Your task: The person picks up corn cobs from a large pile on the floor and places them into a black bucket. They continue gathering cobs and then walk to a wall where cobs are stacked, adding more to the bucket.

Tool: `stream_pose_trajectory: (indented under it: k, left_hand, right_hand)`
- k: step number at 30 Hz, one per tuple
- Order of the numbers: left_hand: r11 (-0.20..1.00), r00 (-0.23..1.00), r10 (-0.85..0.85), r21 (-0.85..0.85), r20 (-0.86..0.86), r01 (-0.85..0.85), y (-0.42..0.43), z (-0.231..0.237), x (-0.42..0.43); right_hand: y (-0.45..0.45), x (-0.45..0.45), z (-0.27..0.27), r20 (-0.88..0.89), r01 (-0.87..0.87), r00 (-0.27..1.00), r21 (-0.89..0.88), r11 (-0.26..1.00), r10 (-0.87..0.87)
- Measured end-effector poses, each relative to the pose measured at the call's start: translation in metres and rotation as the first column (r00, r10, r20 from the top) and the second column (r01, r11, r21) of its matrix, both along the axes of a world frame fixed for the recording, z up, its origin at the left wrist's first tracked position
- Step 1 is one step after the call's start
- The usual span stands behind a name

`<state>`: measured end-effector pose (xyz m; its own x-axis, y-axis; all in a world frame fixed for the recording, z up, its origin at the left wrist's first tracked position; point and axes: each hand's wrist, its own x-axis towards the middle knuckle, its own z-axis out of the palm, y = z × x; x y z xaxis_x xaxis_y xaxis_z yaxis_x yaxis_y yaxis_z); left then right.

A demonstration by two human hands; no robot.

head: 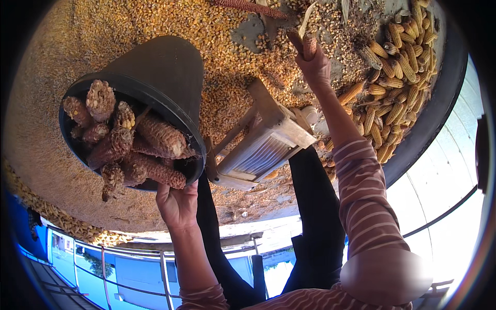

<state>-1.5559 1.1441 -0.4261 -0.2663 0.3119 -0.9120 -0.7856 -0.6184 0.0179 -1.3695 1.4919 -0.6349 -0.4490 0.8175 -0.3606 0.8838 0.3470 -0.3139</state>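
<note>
A dark bucket [162, 66] leans with its mouth towards me, filled with reddish corn cobs [155, 166] that poke out past the rim; a few kernels cling to some. My left hand [178, 205] grips the bucket's lower rim, the thumb and fingers partly hidden behind it. Out to the upper right, my right hand [316, 69] is closed around corn cobs [309, 47] with a dry husk strip beside them, above the strewn kernels. Between my hands, near my legs, stands a small wooden stool [294, 131] with a ribbed panel [259, 155] on its side.
Loose corn kernels [135, 23] cover much of the floor. Unshelled ears of corn [403, 77] lie heaped at the right, beside a dark curved edge [434, 128]. A long bare cob [252, 7] lies at the top. More ears [69, 221] lie at the lower left, near a railing [104, 263].
</note>
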Motion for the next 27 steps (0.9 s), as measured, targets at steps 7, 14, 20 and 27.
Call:
stream_pose_trajectory:
  k: [7,14,20,27]
  left_hand:
    - [0.994,0.999,-0.033,-0.103,0.013,0.034,0.003,0.005,-0.015]
    - [0.999,1.0,-0.006,-0.036,-0.024,0.005,-0.025,-0.005,-0.014]
    - [0.999,1.0,0.014,0.042,-0.019,-0.013,-0.044,0.011,0.0]
    - [0.989,0.994,0.106,-0.103,0.032,-0.102,-0.114,0.147,0.003]
  right_hand:
    - [0.009,-0.141,-0.022,-0.247,-0.492,0.794,0.277,0.826,0.556]
    - [-0.039,-0.107,-0.019,-0.224,-0.517,0.788,0.268,0.813,0.574]
    - [-0.014,0.084,0.173,0.448,-0.081,0.874,-0.251,0.965,0.19]
    - [0.001,0.236,0.469,0.618,-0.085,0.698,-0.43,0.899,0.362]
